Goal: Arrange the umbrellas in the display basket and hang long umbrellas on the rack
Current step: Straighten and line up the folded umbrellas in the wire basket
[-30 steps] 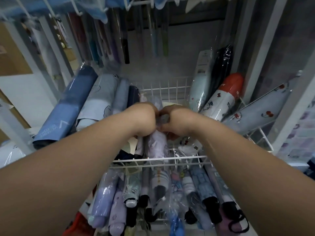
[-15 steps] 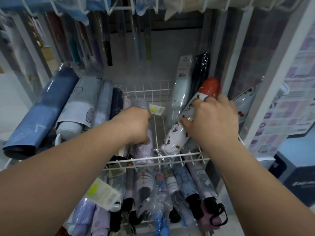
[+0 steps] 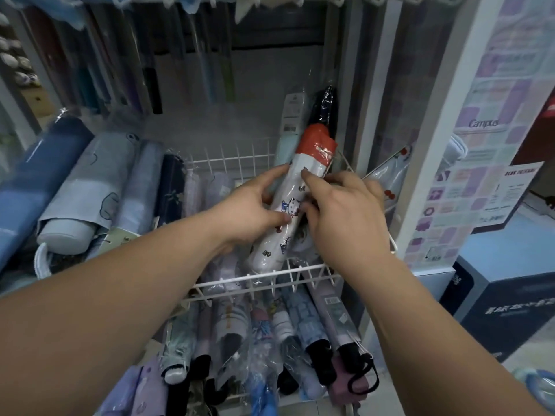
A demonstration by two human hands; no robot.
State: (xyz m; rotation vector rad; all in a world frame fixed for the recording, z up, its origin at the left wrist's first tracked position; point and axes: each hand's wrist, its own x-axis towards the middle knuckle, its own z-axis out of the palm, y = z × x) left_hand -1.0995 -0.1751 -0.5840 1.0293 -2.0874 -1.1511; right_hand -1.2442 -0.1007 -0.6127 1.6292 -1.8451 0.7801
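At the centre of the frame, a white folded umbrella with a red cap slants up to the right inside the wire basket. The left hand wraps its left side, thumb across the front. The right hand curls round its right side. The red end juts above both grips.

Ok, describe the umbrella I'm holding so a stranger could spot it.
Look in the upper white wire basket. The left hand and right hand hold one folded umbrella tilted near its right side. Only it is white with cartoon prints and a red top.
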